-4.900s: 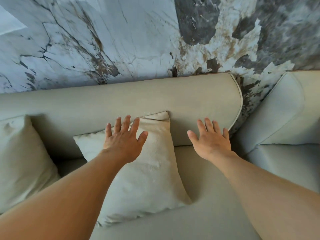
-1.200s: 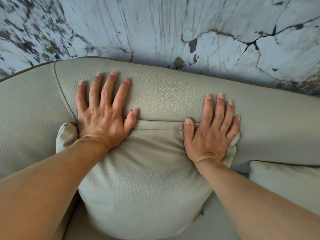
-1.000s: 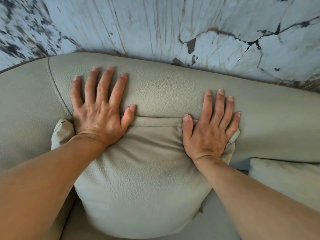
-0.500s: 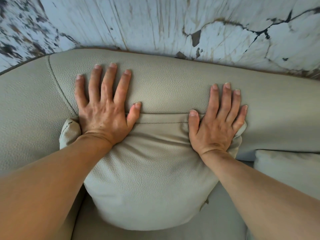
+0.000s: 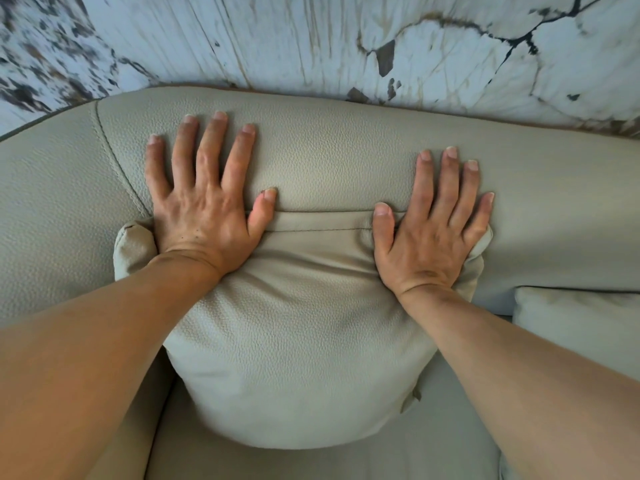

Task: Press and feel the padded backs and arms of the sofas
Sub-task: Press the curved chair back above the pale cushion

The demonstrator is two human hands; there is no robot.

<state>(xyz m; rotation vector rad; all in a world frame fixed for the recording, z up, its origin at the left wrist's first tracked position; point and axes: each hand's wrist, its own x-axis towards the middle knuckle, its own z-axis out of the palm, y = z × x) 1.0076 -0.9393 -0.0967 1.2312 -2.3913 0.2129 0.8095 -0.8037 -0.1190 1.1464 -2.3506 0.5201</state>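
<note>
The beige leather sofa back [image 5: 332, 157] runs across the view, just in front of a marbled wall [image 5: 311, 39]. Against the back leans a matching cushion [image 5: 298, 341], creased along its top edge. The left hand [image 5: 204, 206] and right hand [image 5: 429, 233] lie flat, fingers spread, palms on the cushion's top corners and fingertips on the back. Right of the cushion sits what seems another pillow [image 5: 581, 323].

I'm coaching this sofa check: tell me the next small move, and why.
Probably slide both hands sideways along the sofa back and press again. The left hand and right hand lie flat, fingers spread on the back, palms on the cushion; this spot looks covered.
</note>
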